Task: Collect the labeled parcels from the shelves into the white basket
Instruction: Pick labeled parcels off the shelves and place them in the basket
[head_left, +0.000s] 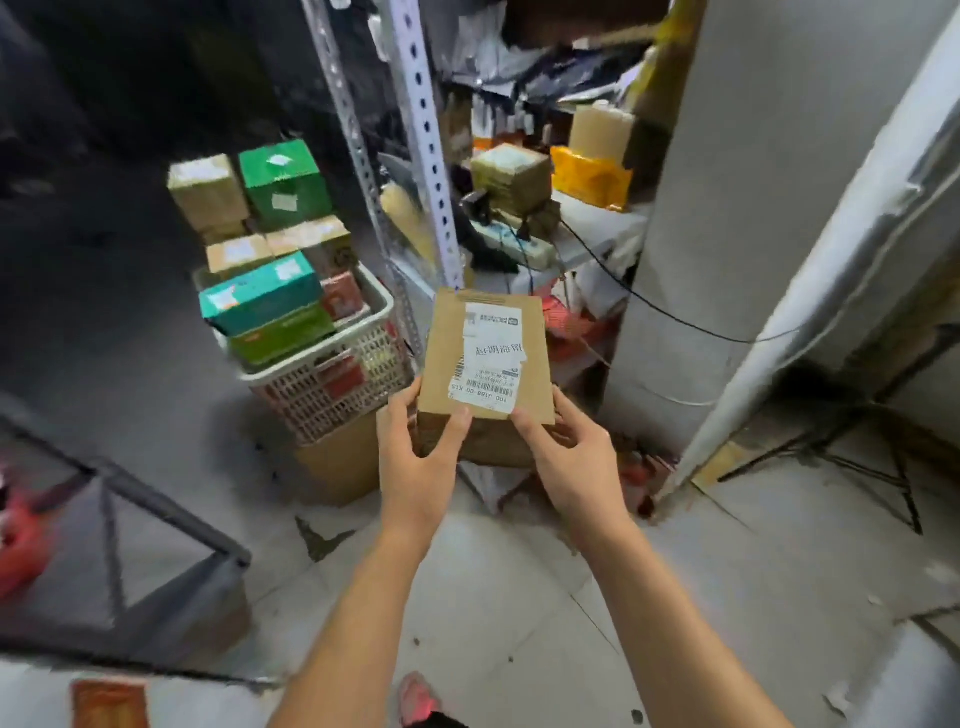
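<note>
I hold a brown cardboard parcel (488, 364) with a white shipping label on top, in front of me at mid-frame. My left hand (415, 457) grips its near left corner, thumb on the top face. My right hand (566, 462) grips its near right corner, thumb by the label. To the left stands the white basket (332, 384), piled with several parcels: green, teal and brown boxes (260, 249) stacked above its rim. The parcel is to the right of the basket, apart from it.
The basket rests on a brown carton (343, 462) on the tiled floor. A perforated metal shelf upright (426, 135) rises behind the parcel; shelves beyond hold more parcels (511, 176) and a power strip. A grey pillar (727, 208) stands right, a dark metal frame (156, 519) left.
</note>
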